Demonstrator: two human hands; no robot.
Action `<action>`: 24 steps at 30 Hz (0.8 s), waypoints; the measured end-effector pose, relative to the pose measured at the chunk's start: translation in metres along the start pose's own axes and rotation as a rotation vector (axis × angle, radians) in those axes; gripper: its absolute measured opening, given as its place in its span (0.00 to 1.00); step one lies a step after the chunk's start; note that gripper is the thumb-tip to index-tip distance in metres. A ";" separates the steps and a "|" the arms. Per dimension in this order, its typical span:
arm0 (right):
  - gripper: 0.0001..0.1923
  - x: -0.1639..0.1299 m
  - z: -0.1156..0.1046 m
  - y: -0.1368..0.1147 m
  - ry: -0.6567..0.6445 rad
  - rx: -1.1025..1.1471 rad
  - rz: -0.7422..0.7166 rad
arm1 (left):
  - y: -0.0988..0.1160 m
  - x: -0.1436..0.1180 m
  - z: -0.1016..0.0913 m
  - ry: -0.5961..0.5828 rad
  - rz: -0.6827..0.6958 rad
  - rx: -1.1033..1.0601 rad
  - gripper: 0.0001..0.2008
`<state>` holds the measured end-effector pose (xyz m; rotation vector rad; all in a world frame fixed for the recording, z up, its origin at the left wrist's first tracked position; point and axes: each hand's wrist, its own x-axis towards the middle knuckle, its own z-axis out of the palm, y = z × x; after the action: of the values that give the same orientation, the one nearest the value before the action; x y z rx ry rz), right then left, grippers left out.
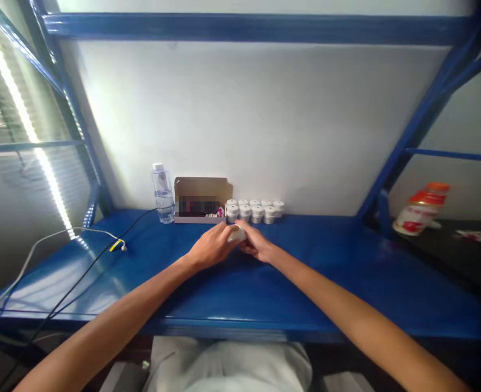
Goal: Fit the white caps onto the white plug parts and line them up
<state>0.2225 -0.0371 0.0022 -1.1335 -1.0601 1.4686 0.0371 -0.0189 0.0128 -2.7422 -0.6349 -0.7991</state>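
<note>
I have both hands together over the middle of the worktop [314,272], nearer its back edge than its front edge. Between them is a small white piece [237,234], partly covered, so I can't make out its full shape. The left hand [214,245] comes in from the front left corner, its thumb and fingers pinching the left side of the piece. The right hand [257,243] meets it from the front right, fingers curled in and pinching the other side; some fingertips are hidden from me.

Just beyond the hands, along the back edge, I see small white containers [257,212] in two rows, one behind the other. Touching or right beside their left end is an open cardboard box [199,220], its lid raised toward the wall; part of its contents is blurred out for me. Left of the box a clear bottle [162,197] with a white cap stands upright, partly filled.

Toward the left edge I have a white cable [36,247], its plug end by a yellow tag [115,245], and a black cable [97,261] running from near the bottle over the front edge. Beyond the right edge, a red-and-white container [418,215] with an orange lid appears tilted on a dark surface [448,261].
</note>
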 end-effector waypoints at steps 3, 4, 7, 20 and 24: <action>0.24 0.002 -0.001 0.002 0.064 -0.019 -0.202 | -0.001 -0.002 0.005 0.000 -0.070 -0.066 0.14; 0.24 0.002 -0.002 0.002 0.046 -0.025 -0.230 | -0.001 -0.003 0.006 -0.005 -0.065 -0.055 0.14; 0.26 0.000 -0.004 0.000 -0.034 -0.067 -0.208 | -0.002 -0.003 0.008 0.031 0.003 0.000 0.15; 0.22 -0.012 -0.007 -0.013 -0.280 -0.202 -0.432 | -0.003 -0.008 0.002 0.153 -0.346 -0.370 0.18; 0.21 -0.010 -0.004 -0.009 -0.199 -0.500 -0.693 | -0.009 0.000 -0.003 0.176 -0.612 -0.670 0.18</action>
<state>0.2285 -0.0450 0.0117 -0.8128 -1.8072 0.7869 0.0322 -0.0121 0.0161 -2.9871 -1.4179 -1.6181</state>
